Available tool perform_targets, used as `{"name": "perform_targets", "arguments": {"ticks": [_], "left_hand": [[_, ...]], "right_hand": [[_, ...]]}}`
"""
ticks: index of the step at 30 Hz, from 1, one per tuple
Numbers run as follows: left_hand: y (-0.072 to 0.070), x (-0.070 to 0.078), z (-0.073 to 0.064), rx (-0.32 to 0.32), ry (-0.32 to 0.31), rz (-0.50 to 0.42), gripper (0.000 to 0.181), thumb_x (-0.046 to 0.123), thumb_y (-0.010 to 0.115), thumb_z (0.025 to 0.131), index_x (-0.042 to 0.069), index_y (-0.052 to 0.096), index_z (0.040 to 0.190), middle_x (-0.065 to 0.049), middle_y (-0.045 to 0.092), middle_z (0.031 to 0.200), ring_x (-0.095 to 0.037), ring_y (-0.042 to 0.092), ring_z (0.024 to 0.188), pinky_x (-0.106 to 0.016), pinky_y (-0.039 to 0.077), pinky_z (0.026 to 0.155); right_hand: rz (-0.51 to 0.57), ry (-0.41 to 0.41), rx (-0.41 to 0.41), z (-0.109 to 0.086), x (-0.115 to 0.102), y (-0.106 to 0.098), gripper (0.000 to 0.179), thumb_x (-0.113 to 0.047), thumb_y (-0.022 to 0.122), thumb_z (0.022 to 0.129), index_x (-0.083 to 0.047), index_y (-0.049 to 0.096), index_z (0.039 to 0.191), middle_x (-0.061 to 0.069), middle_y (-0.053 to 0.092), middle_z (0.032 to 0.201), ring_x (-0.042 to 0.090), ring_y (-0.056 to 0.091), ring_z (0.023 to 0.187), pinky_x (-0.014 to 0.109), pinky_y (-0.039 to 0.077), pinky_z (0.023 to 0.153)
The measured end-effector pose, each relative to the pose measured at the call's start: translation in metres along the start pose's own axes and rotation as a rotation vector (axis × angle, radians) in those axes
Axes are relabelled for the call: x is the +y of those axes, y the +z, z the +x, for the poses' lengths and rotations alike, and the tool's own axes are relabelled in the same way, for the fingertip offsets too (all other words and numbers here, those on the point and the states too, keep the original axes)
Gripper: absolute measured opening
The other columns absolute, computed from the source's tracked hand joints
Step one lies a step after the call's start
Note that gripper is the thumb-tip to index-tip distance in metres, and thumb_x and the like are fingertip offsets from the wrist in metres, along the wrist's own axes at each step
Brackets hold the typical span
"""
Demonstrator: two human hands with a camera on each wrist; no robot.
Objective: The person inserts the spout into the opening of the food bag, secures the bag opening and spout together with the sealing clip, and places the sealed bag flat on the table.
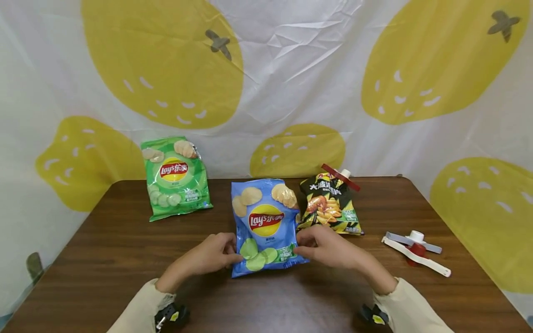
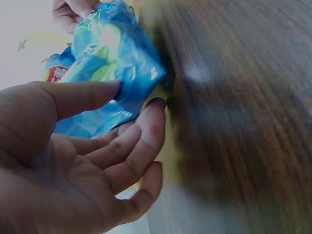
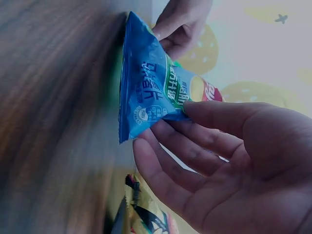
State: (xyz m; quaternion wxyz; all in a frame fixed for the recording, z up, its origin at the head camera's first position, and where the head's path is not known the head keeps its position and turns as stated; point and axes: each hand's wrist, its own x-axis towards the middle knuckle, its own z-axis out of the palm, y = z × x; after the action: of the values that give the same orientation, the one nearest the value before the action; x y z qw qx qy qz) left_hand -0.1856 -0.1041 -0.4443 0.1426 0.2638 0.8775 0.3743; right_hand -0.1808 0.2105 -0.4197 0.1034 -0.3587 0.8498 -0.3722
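A blue Lay's chip bag stands upright, leaning slightly back, at the middle of the table. My left hand pinches its lower left edge, thumb in front and fingers behind. On the opposite side my right hand pinches the lower right edge in the same way. In the left wrist view the left thumb presses the crinkled blue film of the chip bag. From the right wrist, the bottom seam of the blue bag shows close to the tabletop.
A green Lay's bag stands at the back left. Behind my right hand is a black chip bag with a red bag clip across its top. A grey clip and a white clip lie at the right on the brown table.
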Motion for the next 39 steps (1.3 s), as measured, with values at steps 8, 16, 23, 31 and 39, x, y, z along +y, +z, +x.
{"name": "perform_targets", "arguments": {"ticks": [8,16,23,31,39], "left_hand": [[0.003,0.000,-0.001,-0.025,0.005,0.049,0.021,0.021,0.074,0.089,0.005,0.061,0.087,0.002,0.058,0.069,-0.008,0.053,0.058,-0.024,0.044,0.054],[-0.001,0.005,-0.007,0.005,-0.052,0.065,0.033,0.026,0.071,0.092,-0.001,0.060,0.107,-0.002,0.058,0.075,-0.012,0.054,0.062,-0.027,0.044,0.055],[-0.006,0.026,-0.011,0.201,-0.002,0.214,0.022,0.018,0.072,0.091,0.005,0.056,0.100,-0.006,0.052,0.084,-0.016,0.047,0.075,-0.030,0.042,0.064],[0.004,0.062,-0.008,0.403,-0.019,0.334,0.025,0.020,0.075,0.088,0.013,0.052,0.082,0.001,0.045,0.073,-0.014,0.043,0.064,-0.027,0.037,0.054],[0.029,0.083,0.003,0.460,0.186,0.350,0.026,0.016,0.073,0.088,0.016,0.051,0.074,0.005,0.046,0.066,-0.009,0.042,0.061,-0.025,0.037,0.054]], "right_hand": [[-0.011,-0.009,-0.018,-0.007,0.006,0.006,0.025,-0.012,0.064,0.097,-0.011,0.058,0.072,-0.014,0.048,0.060,0.000,0.043,0.053,0.020,0.036,0.052],[0.020,0.110,0.017,-0.037,0.011,-0.012,0.016,-0.020,0.063,0.098,-0.007,0.072,0.100,0.001,0.071,0.082,0.014,0.065,0.073,0.026,0.052,0.063],[0.066,0.232,0.127,-0.087,0.023,-0.043,0.022,-0.021,0.060,0.100,-0.003,0.067,0.111,0.006,0.072,0.092,0.020,0.069,0.082,0.031,0.056,0.070],[0.131,0.284,0.317,-0.130,0.036,-0.072,0.024,-0.020,0.058,0.102,-0.001,0.066,0.115,0.015,0.072,0.097,0.021,0.070,0.084,0.033,0.057,0.065],[-0.259,0.359,0.537,-0.161,0.052,-0.090,0.026,-0.019,0.068,0.095,-0.009,0.064,0.119,0.011,0.070,0.106,0.002,0.063,0.084,0.019,0.051,0.069]]}}
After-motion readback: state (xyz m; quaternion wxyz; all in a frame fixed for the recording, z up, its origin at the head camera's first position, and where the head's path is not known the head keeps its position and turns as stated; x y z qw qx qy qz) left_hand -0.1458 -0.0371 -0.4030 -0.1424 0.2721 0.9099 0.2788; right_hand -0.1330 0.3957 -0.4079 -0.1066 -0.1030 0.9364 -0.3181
